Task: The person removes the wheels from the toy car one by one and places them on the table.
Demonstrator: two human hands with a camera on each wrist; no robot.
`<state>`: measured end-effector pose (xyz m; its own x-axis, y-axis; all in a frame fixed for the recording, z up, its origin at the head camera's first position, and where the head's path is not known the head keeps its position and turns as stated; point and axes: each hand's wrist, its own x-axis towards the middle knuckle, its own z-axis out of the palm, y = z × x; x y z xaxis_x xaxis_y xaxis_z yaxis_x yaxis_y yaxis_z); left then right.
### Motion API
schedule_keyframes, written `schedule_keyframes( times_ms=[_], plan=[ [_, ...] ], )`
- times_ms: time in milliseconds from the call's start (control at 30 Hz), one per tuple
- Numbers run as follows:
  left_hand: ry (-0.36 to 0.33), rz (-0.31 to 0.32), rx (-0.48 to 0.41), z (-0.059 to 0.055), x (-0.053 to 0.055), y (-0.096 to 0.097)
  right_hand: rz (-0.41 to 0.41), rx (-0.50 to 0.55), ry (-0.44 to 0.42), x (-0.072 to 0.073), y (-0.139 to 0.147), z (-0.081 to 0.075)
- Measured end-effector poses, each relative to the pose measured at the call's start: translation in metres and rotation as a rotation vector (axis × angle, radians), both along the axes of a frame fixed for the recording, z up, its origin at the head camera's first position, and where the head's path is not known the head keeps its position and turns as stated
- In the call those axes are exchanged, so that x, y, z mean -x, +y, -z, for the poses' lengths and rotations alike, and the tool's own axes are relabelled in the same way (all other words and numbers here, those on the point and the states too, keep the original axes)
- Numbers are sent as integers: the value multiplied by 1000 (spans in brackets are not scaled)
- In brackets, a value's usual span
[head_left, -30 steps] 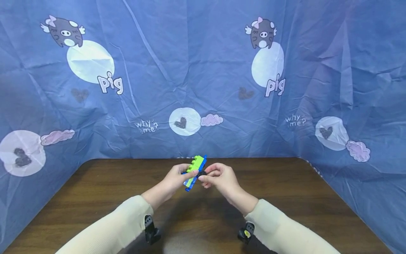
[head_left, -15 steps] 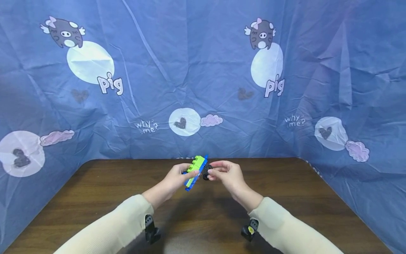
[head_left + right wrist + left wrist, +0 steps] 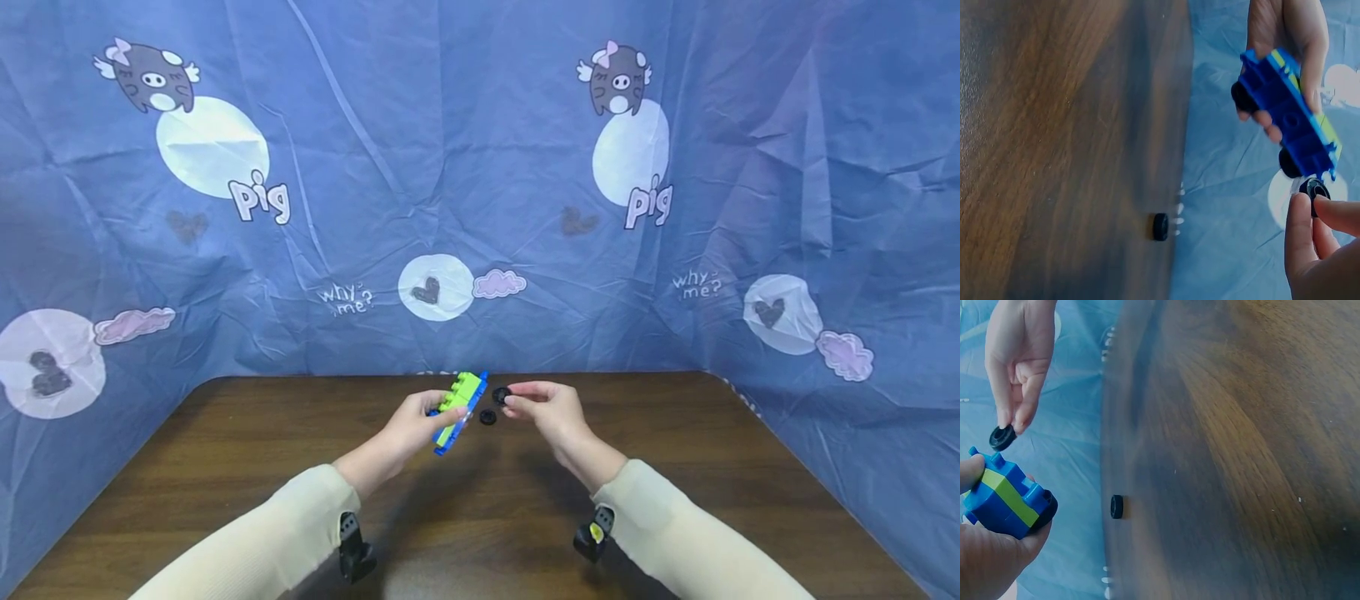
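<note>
My left hand grips a toy car built of blue and lime-green blocks, held tilted above the table. Its blue underside and two black wheels along one side show in the right wrist view. Just right of the car, my right hand pinches a loose black toy wheel between thumb and fingertips. That wheel is close to the car's end in the right wrist view, but whether they touch is unclear there; in the head view a gap shows. A second loose wheel lies on the table below.
The brown wooden table spreads out under both hands. Behind it and at both sides hangs a blue cloth with printed pigs and hearts. A black wrist camera sits at the left cuff, another at the right.
My right hand has drawn back to the right from the car's side, with the black wheel in its fingers. The wheel on the table has come into view. My left hand has barely moved.
</note>
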<state>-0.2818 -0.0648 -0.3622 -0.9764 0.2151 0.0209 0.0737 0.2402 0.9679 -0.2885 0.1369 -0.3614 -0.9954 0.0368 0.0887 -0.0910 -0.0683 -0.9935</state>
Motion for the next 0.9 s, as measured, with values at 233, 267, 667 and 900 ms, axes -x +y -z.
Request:
schedule_keyframes(
  times_ms=[233,267,667,900],
  plan=[
    [-16,-10,50,2,-3,-3,16,24,-107,14,10,11],
    [-19,-9,51,2,-3,-3,12,29,-124,16,12,12],
    [-37,-14,51,7,-3,-5,17,-36,-289,46,23,31],
    [-36,-4,70,7,-8,-2,30,-78,-362,65,24,44]
  ],
)
